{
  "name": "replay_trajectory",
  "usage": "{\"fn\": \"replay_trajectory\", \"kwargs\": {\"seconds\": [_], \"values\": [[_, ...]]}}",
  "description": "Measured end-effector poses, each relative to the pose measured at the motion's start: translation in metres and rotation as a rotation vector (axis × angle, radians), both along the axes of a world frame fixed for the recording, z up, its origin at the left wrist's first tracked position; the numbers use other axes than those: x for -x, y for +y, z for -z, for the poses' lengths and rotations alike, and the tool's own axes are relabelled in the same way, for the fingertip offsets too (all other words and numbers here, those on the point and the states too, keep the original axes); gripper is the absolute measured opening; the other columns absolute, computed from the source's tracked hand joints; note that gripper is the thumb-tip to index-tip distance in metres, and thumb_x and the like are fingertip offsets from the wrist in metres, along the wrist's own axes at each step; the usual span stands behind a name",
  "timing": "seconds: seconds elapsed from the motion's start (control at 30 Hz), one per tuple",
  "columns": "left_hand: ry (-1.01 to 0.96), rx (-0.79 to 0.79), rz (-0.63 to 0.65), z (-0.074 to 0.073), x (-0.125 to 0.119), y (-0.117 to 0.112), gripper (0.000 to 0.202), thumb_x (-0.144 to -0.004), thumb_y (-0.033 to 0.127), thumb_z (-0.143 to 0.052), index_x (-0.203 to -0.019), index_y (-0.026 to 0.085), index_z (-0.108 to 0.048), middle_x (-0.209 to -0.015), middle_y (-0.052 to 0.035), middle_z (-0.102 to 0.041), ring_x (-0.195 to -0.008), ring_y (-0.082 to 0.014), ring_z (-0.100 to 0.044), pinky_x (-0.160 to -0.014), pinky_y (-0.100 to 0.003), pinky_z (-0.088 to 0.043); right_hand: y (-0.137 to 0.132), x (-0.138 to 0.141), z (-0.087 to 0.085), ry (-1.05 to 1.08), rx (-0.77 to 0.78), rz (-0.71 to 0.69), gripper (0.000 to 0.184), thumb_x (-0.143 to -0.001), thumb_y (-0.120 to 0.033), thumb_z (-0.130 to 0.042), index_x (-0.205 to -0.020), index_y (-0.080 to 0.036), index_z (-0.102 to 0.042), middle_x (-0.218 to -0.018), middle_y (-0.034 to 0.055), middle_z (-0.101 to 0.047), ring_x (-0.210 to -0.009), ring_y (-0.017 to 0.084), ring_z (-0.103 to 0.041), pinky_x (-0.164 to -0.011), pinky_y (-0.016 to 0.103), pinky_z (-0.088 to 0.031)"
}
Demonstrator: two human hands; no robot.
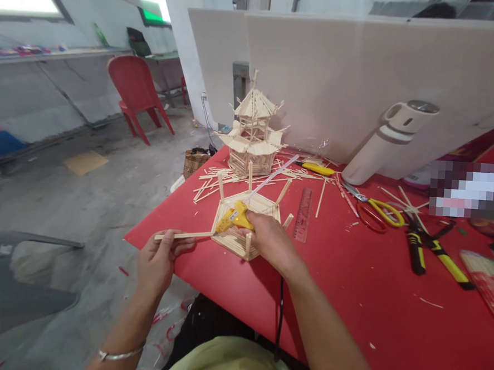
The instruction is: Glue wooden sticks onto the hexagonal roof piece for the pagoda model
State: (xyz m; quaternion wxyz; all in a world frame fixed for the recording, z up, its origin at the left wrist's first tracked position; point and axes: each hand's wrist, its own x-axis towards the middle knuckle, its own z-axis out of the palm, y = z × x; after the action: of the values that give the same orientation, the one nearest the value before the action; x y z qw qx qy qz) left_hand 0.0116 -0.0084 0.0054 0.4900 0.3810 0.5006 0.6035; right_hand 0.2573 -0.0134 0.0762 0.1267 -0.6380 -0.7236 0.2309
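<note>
My left hand (159,258) pinches a thin bundle of wooden sticks (196,235) between thumb and fingers, held nearly level. The bundle's far end meets the left corner of a hexagonal stick base (245,251), though I cannot tell if it is attached. Short posts rise from the base's other corners. My right hand (269,239) grips a yellow hot glue gun (233,216) over the base, its nozzle pointing left near that same corner. A long translucent glue stick (275,175) sticks out of the gun's back. The hand hides part of the base.
Behind the base stands a stick pagoda (253,132) among loose sticks (214,177). On the red table (306,311) lie a ruler (303,213), a yellow cutter (318,169), scissors (381,210) and pliers (416,248). A white flask (378,151) leans at the back; a black cord (280,315) hangs down.
</note>
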Motion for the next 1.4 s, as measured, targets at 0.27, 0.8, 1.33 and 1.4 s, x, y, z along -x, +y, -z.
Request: {"fn": "replay_trajectory", "kwargs": {"seconds": [0.27, 0.8, 1.33, 1.4], "values": [[-0.022, 0.007, 0.020, 0.0014, 0.0017, 0.0007, 0.025, -0.075, 0.042, -0.072, -0.083, 0.018, -0.066, -0.069, -0.0021, -0.073, -0.067, -0.0234, -0.073, -0.066, -0.039, -0.063, -0.0015, -0.0018, 0.0005, 0.081, 0.072, 0.043, 0.020, -0.093, -0.035, -0.056, -0.103, -0.018, -0.063, -0.097, 0.0098, -0.072, -0.086, 0.021, -0.065, -0.066, 0.025, -0.037], [-0.031, -0.019, -0.056, 0.0046, 0.0030, 0.0002, 0.021, -0.079, 0.039, -0.070, -0.081, 0.019, -0.064, -0.070, -0.0009, -0.072, -0.068, -0.0217, -0.073, -0.065, -0.036, -0.062, -0.0002, 0.0001, 0.0020, 0.124, 0.070, 0.055, 0.019, -0.093, -0.034, -0.056, -0.100, -0.018, -0.062, -0.092, 0.0085, -0.071, -0.083, 0.020, -0.064, -0.064, 0.025, -0.036], [0.143, -0.055, -0.007, 0.0057, 0.0058, -0.0002, 0.025, -0.086, 0.045, -0.060, -0.089, 0.020, -0.060, -0.073, 0.0002, -0.071, -0.068, -0.0215, -0.072, -0.065, -0.038, -0.061, 0.0004, 0.0023, 0.0028, 0.100, 0.077, 0.075, 0.019, -0.092, -0.033, -0.056, -0.101, -0.018, -0.063, -0.093, 0.0095, -0.071, -0.087, 0.022, -0.065, -0.066, 0.026, -0.037], [0.281, -0.074, 0.018, -0.0002, 0.0068, -0.0009, 0.026, -0.088, 0.046, -0.058, -0.091, 0.020, -0.062, -0.075, -0.0008, -0.072, -0.068, -0.0208, -0.072, -0.066, -0.035, -0.060, 0.0002, 0.0034, 0.0003, 0.073, 0.062, 0.086, 0.020, -0.093, -0.033, -0.055, -0.103, -0.017, -0.063, -0.095, 0.0106, -0.071, -0.089, 0.023, -0.066, -0.066, 0.027, -0.037]]}}
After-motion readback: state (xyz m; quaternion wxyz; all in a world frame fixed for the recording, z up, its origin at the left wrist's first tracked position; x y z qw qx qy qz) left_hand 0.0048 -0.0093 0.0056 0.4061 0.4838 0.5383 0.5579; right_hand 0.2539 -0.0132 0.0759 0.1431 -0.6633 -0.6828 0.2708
